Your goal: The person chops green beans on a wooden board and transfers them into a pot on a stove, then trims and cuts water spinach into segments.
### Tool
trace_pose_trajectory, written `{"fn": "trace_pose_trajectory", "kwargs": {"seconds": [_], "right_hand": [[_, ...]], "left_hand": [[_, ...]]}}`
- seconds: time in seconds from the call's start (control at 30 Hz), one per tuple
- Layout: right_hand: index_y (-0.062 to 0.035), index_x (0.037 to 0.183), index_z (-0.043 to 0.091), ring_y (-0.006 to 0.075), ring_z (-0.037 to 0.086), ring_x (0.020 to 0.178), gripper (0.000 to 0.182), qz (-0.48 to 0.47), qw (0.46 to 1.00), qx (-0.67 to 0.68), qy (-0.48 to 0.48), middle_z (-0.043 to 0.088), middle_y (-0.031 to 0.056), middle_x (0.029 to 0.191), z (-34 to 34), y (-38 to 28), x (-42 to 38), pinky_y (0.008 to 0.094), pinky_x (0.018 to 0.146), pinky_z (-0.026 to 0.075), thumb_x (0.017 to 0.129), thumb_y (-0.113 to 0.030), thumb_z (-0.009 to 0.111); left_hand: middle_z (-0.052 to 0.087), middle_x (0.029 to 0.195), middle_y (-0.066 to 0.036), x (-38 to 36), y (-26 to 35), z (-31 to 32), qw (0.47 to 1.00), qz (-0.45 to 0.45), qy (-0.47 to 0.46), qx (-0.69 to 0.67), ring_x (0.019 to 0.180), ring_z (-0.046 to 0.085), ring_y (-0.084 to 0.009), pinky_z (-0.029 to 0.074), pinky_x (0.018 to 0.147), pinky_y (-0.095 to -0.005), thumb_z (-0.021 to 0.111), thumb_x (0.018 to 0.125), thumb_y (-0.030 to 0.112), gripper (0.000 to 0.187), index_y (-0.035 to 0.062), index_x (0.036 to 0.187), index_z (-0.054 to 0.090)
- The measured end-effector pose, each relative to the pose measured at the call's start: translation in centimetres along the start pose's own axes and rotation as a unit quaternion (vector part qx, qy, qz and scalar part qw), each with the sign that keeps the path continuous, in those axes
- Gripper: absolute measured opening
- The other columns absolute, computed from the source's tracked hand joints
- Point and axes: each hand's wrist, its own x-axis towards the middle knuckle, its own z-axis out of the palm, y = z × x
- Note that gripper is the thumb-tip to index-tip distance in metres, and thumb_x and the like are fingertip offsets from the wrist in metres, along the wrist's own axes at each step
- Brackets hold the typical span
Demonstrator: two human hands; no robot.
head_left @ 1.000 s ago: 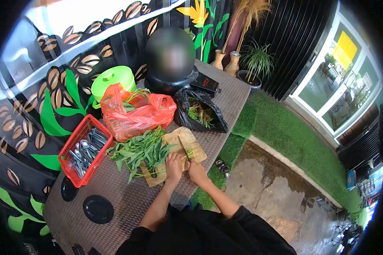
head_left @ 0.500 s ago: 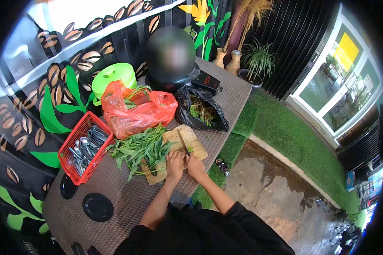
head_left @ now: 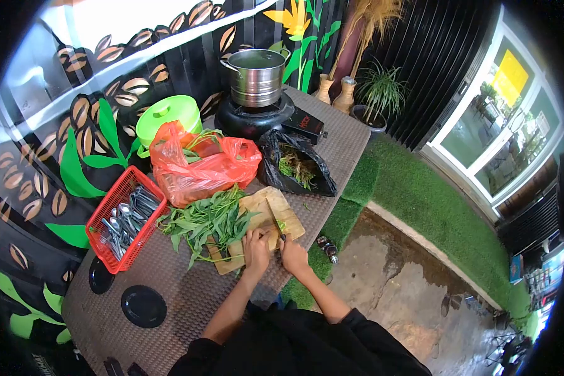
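Note:
A wooden cutting board (head_left: 261,205) lies on the woven table, with a heap of green leafy stalks (head_left: 205,222) over its left half. My left hand (head_left: 255,246) presses down on the stalk ends at the board's near edge. My right hand (head_left: 292,253) grips the handle of a knife (head_left: 274,219), whose blade points away across the board beside a few cut green bits (head_left: 282,225).
A red basket of cutlery (head_left: 122,219) sits left of the board. Behind are an orange plastic bag of greens (head_left: 197,165), a black bag of scraps (head_left: 297,164), a green lidded pot (head_left: 165,116) and a steel pot on a stove (head_left: 255,78). The table edge drops to grass on the right.
My right hand has shifted the knife slightly right and back toward me on the board. The left hand stays on the stalks. The steel pot now shows clearly.

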Motion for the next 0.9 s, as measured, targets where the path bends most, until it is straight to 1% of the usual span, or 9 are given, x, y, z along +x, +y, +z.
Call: {"fn": "trace_pose_trajectory", "kwargs": {"seconds": [0.07,0.17,0.23,0.43,0.67,0.73,0.77,0.83,0.9], "right_hand": [[0.001,0.101,0.045,0.0436,0.061,0.075,0.033,-0.013,1.0,-0.001,-0.01,0.062,0.0271,0.079,-0.3,0.3,0.2,0.0518,0.068,0.048,0.092,-0.031,0.041],[0.0018,0.1,0.048,0.0432,0.061,0.075,0.034,-0.03,0.999,0.011,-0.008,0.062,0.0271,0.079,-0.8,0.3,0.7,0.0512,0.068,0.049,0.092,-0.03,0.041],[0.003,0.098,0.05,0.0425,0.062,0.077,0.034,-0.039,0.999,-0.013,-0.028,0.062,0.0278,0.08,-1.2,0.2,0.6,0.0504,0.067,0.049,0.092,-0.03,0.04],[0.0047,0.104,0.046,0.0417,0.063,0.073,0.036,-0.043,0.998,-0.045,0.004,0.062,0.0266,0.076,-0.8,-0.1,-0.7,0.0483,0.065,0.051,0.093,-0.029,0.04],[0.0035,0.101,0.045,0.0375,0.065,0.071,0.031,-0.024,0.998,-0.051,0.001,0.064,0.023,0.075,0.9,-0.6,0.4,0.0476,0.062,0.053,0.093,-0.026,0.04],[0.0027,0.099,0.044,0.0374,0.065,0.069,0.031,-0.064,0.996,-0.041,0.042,0.063,0.0233,0.074,1.2,-0.5,2.4,0.0474,0.059,0.053,0.093,-0.028,0.04],[0.0027,0.099,0.044,0.0374,0.065,0.069,0.031,-0.064,0.996,-0.042,0.044,0.063,0.0233,0.074,1.3,0.0,2.4,0.0474,0.059,0.053,0.093,-0.028,0.04],[0.0035,0.099,0.042,0.0436,0.062,0.071,0.033,-0.064,0.998,0.001,0.012,0.061,0.0271,0.074,0.0,-0.1,1.7,0.0493,0.062,0.051,0.093,-0.029,0.041],[0.0033,0.098,0.042,0.0435,0.062,0.071,0.033,-0.039,0.999,-0.007,0.007,0.061,0.0272,0.074,0.8,-0.4,0.2,0.0497,0.062,0.051,0.093,-0.029,0.041]], "left_hand": [[0.059,0.088,-0.008,-0.1,-0.2,0.2,1.0,-0.017,-0.018,-0.002,0.09,0.051,-0.0273,0.038,0.082,-0.0368,0.054,0.077,0.003,0.015,0.0035,0.087,0.066],[0.059,0.089,-0.01,0.4,-1.1,1.3,0.998,-0.03,-0.006,-0.063,0.09,0.051,-0.0285,0.04,0.082,-0.0375,0.056,0.076,0.003,0.013,0.0028,0.085,0.066],[0.059,0.09,-0.012,0.7,-1.2,1.5,0.991,-0.055,-0.031,-0.115,0.09,0.052,-0.0291,0.041,0.082,-0.0382,0.059,0.074,0.002,0.011,0.0016,0.084,0.065],[0.058,0.089,-0.011,0.6,-1.2,2.0,0.993,-0.047,-0.014,-0.11,0.091,0.051,-0.0295,0.041,0.082,-0.0384,0.061,0.074,0.002,0.011,0.001,0.085,0.063],[0.058,0.089,-0.011,0.6,-1.1,1.7,0.993,-0.036,-0.003,-0.109,0.09,0.05,-0.0297,0.04,0.082,-0.0384,0.059,0.078,0.003,0.008,0.001,0.084,0.063],[0.058,0.09,-0.011,0.6,-0.9,1.6,0.994,-0.031,-0.008,-0.101,0.09,0.05,-0.03,0.04,0.082,-0.0383,0.057,0.078,0.003,0.009,0.0011,0.085,0.063],[0.058,0.09,-0.011,0.6,-0.8,1.6,0.994,-0.031,-0.007,-0.102,0.09,0.05,-0.03,0.04,0.082,-0.0383,0.057,0.078,0.003,0.009,0.0011,0.085,0.063],[0.058,0.09,-0.011,0.5,-0.9,1.7,0.993,-0.042,-0.011,-0.108,0.091,0.049,-0.0304,0.039,0.083,-0.0386,0.057,0.078,0.003,0.009,0.0012,0.086,0.062],[0.058,0.09,-0.011,0.5,-1.1,1.8,0.994,-0.042,-0.002,-0.106,0.09,0.049,-0.0306,0.039,0.083,-0.0389,0.057,0.078,0.003,0.009,0.001,0.085,0.062]]}}
